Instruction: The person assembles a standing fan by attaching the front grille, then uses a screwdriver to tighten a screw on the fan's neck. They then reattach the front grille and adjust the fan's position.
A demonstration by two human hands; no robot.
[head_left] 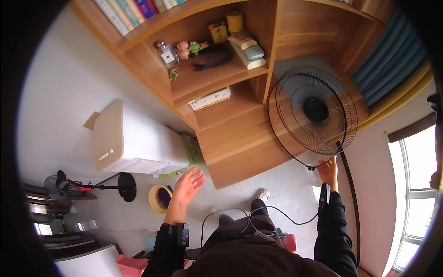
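A black wire fan grille (289, 104) with a dark round centre stands at the right, in front of the wooden desk. A thin black ring with a small clip runs round its near side. My right hand (327, 171) is at the lower rim, its fingers closed round the edge beside the clip. A black pole (353, 198) rises close to the right of that hand. My left hand (188, 185) is raised over the floor at the left, fingers spread, with nothing in it. Black devices are strapped to both wrists.
The wooden desk (240, 157) fills the middle, under a shelf (203, 85) with books, figurines and a bottle. At left are a white boxy appliance (138, 138), a yellow bin (157, 199) and a small fan (127, 187). A cable (295, 222) crosses before my body.
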